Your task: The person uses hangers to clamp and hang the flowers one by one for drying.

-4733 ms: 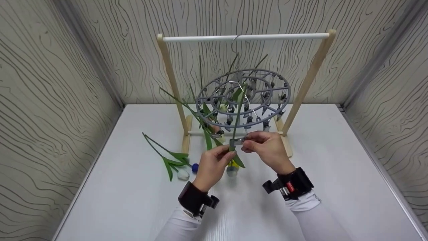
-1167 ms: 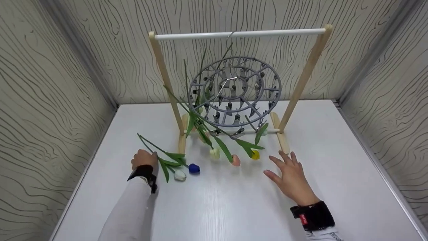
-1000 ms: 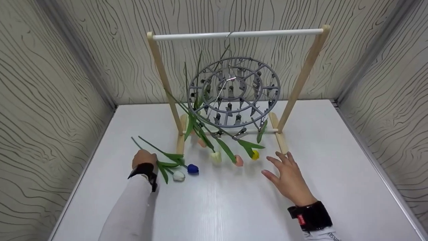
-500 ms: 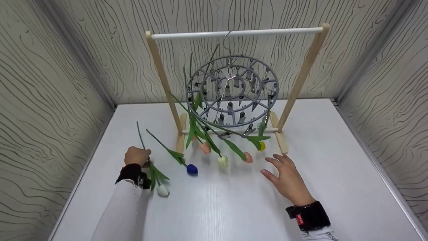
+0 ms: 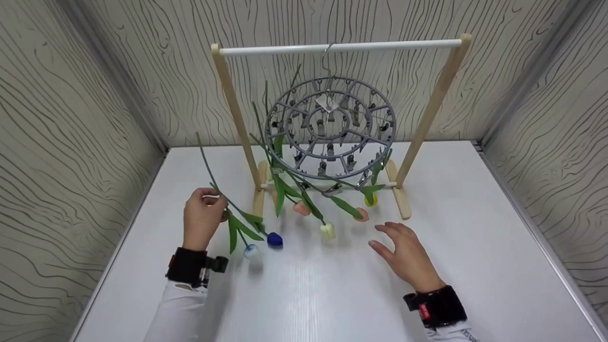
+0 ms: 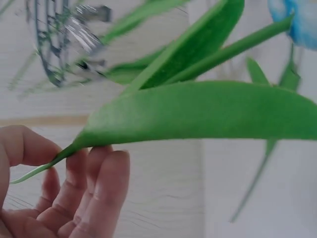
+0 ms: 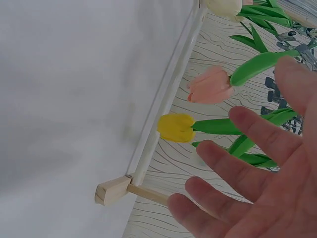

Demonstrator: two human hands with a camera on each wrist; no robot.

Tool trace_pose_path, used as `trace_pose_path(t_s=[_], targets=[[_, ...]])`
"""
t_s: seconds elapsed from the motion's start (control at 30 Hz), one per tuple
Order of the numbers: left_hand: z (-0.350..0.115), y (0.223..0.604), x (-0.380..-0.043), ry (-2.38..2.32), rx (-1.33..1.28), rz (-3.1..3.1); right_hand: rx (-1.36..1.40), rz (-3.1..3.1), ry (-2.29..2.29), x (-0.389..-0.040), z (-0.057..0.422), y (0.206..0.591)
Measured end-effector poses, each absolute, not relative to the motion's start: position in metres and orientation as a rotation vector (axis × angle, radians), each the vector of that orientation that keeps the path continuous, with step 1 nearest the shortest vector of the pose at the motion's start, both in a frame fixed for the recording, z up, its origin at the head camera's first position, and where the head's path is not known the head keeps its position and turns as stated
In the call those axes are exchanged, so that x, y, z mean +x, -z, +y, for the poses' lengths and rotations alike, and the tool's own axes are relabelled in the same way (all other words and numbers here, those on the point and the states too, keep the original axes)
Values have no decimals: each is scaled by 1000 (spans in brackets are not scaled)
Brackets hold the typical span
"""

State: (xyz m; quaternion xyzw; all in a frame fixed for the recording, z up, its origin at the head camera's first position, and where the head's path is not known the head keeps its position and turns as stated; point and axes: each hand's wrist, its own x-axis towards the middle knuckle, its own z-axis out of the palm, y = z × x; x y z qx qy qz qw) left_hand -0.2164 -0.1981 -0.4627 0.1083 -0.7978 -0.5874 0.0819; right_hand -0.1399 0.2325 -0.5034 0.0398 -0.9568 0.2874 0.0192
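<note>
My left hand (image 5: 205,216) pinches the thin green stem of a white tulip with blue-tinted petals (image 5: 251,252), held head-down just over the table. Close up in the left wrist view, thumb and finger grip the stem below a broad green leaf (image 6: 198,111). Beside it a blue tulip (image 5: 274,239) lies on the table, its stem partly overlapped by the held one. My right hand (image 5: 411,259) hovers with fingers spread, holding nothing. In front of it hang a yellow tulip (image 7: 176,127) and a pink tulip (image 7: 212,85), clipped upside down to a grey round clip hanger (image 5: 394,124).
A wooden rack with a white top bar (image 5: 380,46) bears the hanger by its hook. A cream tulip (image 5: 327,231) and a peach tulip (image 5: 301,207) dangle low at the hanger's front left. Patterned walls (image 5: 76,156) close in the white table (image 5: 304,294).
Both hands have left the tulip and clip they worked on earlier. My left hand has picked the white tulip off the table beside the blue one. The hanger has turned, its tulips swinging right.
</note>
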Motion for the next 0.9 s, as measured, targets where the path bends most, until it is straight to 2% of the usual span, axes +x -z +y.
trace_pose_path(t_s=[0.2,0.5,0.9], targets=[[-161,442,-188,1739,95,-2341,130,-2965,-922,-140,230,501],[-113,439,-160,1826,-254,-2339,166,-2688,-1053,-137,206,489],[-89,437,-151,1726,-406,-2406,289,-2511,-1244,-129,172,470]])
